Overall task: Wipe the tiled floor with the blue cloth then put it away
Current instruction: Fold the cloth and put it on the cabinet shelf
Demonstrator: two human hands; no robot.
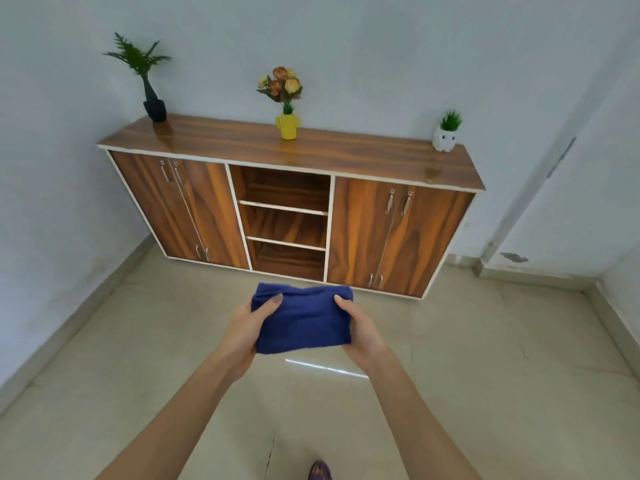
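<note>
The blue cloth (304, 320) is folded into a thick rectangle and held in the air over the tiled floor (485, 375), out in front of the person. The left hand (247, 327) grips its left edge, thumb pressed on top near the far corner; the fingers are hidden beneath the cloth. The right hand (360, 327) grips the right edge the same way, thumb on top and fingers out of sight under the fold. The near edge of the cloth runs fairly straight between the two palms, and the far edge is rumpled.

Below the hands the floor lies open on both sides, with a bright streak of reflected light (325, 367) just beneath the cloth and a thin crack (269, 455) nearer the person. The toe of a dark shoe (319, 471) shows at the bottom edge.

Ahead, a wooden cabinet (194, 209) stands against the back wall, its foot meeting the floor just beyond the cloth. It has shut double doors left and right and open shelves (285, 220) in the middle. On its top stand a black vase (154, 105) with a green frond at the left end, a yellow vase (288, 126) of flowers in the middle and a small white pot (444, 140) at the right end. The left wall (52, 168) closes in beside the cabinet; on the right a jutting wall corner (554, 188) narrows the floor.
</note>
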